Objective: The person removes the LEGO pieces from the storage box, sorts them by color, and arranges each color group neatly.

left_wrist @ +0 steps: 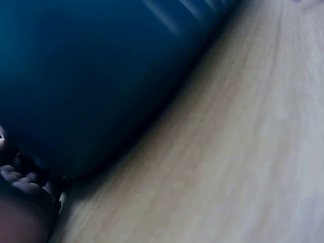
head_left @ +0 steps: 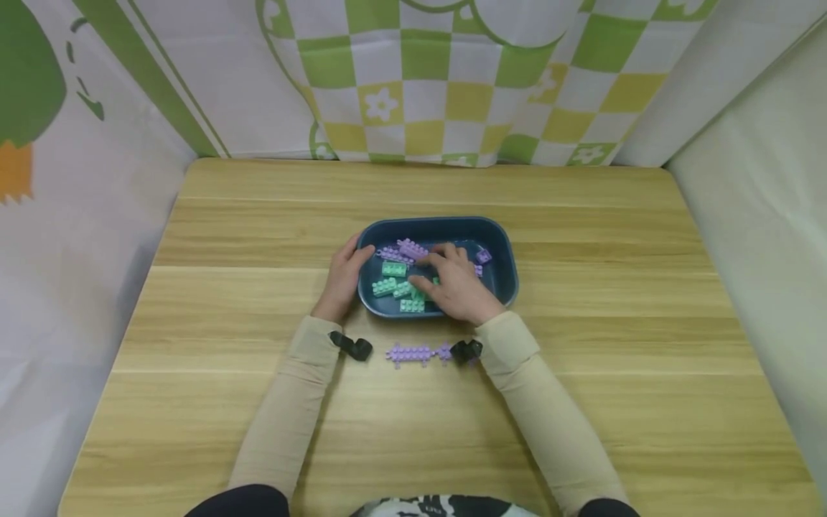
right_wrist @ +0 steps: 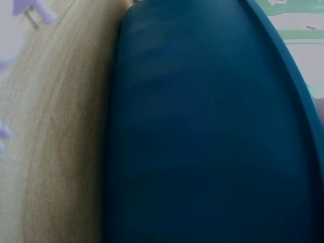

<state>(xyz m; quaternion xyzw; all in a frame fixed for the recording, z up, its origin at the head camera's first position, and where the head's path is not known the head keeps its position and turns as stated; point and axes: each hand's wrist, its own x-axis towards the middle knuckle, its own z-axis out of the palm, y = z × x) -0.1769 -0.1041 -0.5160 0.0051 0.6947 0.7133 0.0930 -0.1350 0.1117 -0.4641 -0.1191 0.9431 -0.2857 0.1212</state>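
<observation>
Showing: a person seated at a light wooden table (head_left: 581, 402) with both hands at a dark blue oval plastic tray (head_left: 507, 258).
Table edges: the far edge meets a green-and-yellow checked curtain (head_left: 439, 79); the left edge runs along a white patterned cloth wall (head_left: 58, 273), the right edge along a plain pale wall (head_left: 762, 237).
Open room: wide bare wood lies left, right and behind the tray; the near strip between the sleeves is partly taken by a short row of joined purple bricks (head_left: 416, 353), just beside the right wrist.
Tray position: near the table's middle, well apart from every edge; both wrist views are filled by its smooth blue outer wall (left_wrist: 101, 76) (right_wrist: 202, 142) standing on the wood.
Tray contents: loose purple studded bricks (head_left: 407, 250) toward the far side, mint green studded bricks (head_left: 394, 269) toward the near left; two more small purple pieces lie at the right of the hand.
Left hand (head_left: 342, 280): rests against the tray's left wall, thumb hooked over the rim, fingers curved round the outside.
Right hand (head_left: 455, 283): reaches inside the tray, palm down over the green bricks, fingertips at the purple ones; whether they pinch a brick cannot be told.
</observation>
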